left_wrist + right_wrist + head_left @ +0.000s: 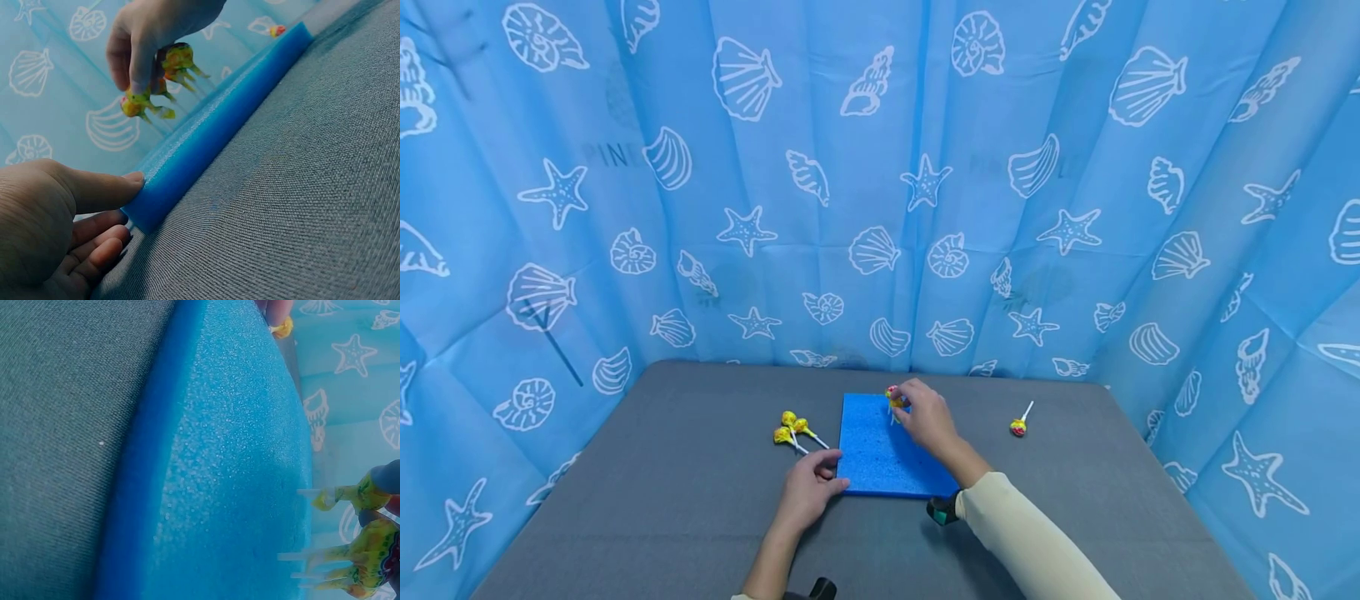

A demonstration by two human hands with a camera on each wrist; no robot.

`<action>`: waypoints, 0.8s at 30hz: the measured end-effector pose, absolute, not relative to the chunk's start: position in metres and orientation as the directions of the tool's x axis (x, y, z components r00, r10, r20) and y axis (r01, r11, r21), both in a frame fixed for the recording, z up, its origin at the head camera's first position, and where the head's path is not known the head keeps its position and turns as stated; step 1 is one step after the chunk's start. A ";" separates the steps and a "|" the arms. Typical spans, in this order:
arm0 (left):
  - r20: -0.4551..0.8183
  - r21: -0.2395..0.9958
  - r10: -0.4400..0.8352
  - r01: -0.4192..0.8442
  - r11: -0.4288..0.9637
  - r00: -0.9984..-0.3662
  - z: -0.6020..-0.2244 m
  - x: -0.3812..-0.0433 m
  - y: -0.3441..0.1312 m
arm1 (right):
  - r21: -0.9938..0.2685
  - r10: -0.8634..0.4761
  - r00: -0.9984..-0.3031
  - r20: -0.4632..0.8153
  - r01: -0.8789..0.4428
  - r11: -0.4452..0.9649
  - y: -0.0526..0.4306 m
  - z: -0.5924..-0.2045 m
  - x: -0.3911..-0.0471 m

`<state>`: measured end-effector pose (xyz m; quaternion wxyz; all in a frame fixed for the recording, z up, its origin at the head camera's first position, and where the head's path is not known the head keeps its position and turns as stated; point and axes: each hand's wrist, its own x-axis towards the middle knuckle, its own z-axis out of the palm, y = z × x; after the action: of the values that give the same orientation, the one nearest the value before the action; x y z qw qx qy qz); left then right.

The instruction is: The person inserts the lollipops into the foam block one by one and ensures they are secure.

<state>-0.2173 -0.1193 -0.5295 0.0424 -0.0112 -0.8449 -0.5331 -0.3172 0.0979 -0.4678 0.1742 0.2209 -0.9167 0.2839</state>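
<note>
Fingers of the left hand [807,493] grip the near-left corner of a blue foam block [880,458], the thumb on its edge. Just beyond that hand, three lollipops [802,426] lie bunched on the counter [700,500], round heads in glossy yellow wrappers, white sticks pointing toward the block. The block is a flat square slab, fine-grained and lightly speckled on top, with smoother sides; it rests on grey fabric with a coarse, ribbed weave.

Over the block's far part, the right hand [927,423] pinches a lollipop [373,489] by its yellow head, fingers closed together on it, stick toward the foam. Close beside it, more lollipops [375,556] show crinkled wrappers and slim pale sticks; I cannot tell how firmly any stick sits in the foam. The step in hand looks like setting lollipops upright in the block, and the next move probably calls for a straight push along the stick while the left hand braces the corner. Well to the right lies a lone lollipop [1018,427], yellow and red, its stick angled away.
</note>
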 end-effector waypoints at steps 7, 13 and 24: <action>0.083 0.897 -0.025 0.064 0.437 -0.996 -0.530 -0.218 -0.119 | -0.413 -0.324 -0.819 0.473 -0.531 0.740 0.099 -0.468 -0.316; 0.100 0.893 -0.023 0.080 0.442 -0.995 -0.530 -0.218 -0.119 | -0.423 -0.314 -0.828 0.464 -0.518 0.743 0.101 -0.465 -0.315; 0.097 0.893 -0.015 0.080 0.442 -0.995 -0.531 -0.217 -0.120 | -0.414 -0.276 -0.808 0.520 -0.521 0.746 0.107 -0.455 -0.313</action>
<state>-0.2173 -0.1196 -0.5310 0.0451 -0.0193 -0.8480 -0.5277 -0.3133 0.1070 -0.4551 0.2183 0.2195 -0.9085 0.2808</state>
